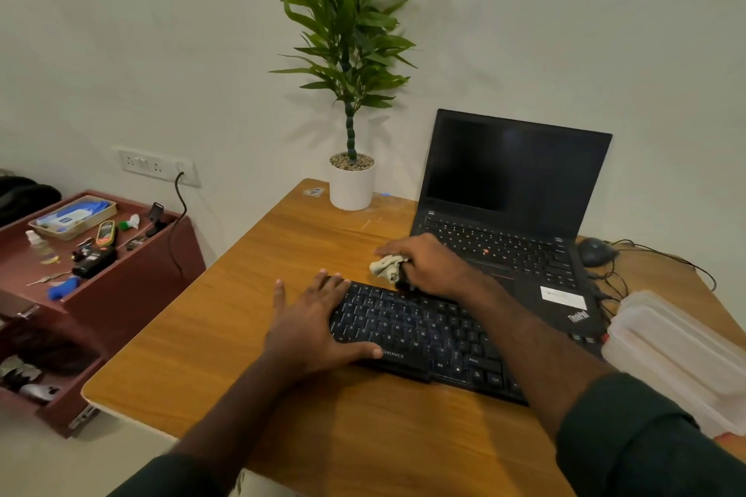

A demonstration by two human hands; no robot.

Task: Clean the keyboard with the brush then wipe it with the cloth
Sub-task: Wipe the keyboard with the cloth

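I'm on the wipe step by the look of it: my right hand (428, 264), just above frame centre, has its fingers curled round a bunched grey cloth (386, 267) at the top edge of the keyboard (424, 335). Something dark pokes out under that hand, maybe the brush, can't tell. Left hand (313, 325) lies flat, fingers straight and spread, pressing on the left end of the keyboard, thumb along its front edge, holding nothing. Keyboard sits lower centre of frame on the wooden desk (250, 315), angled, just in front of the open laptop (512, 206), screen dark. Potted plant (351, 173) top centre, mouse (596, 251) and cables at right, clear plastic containers (678, 355) at far right edge. Next, as I judge it: keep the left hand bracing so the board doesn't slide, drag the cloth across the key rows from top edge down and toward the right end, light pressure so keys aren't popped.
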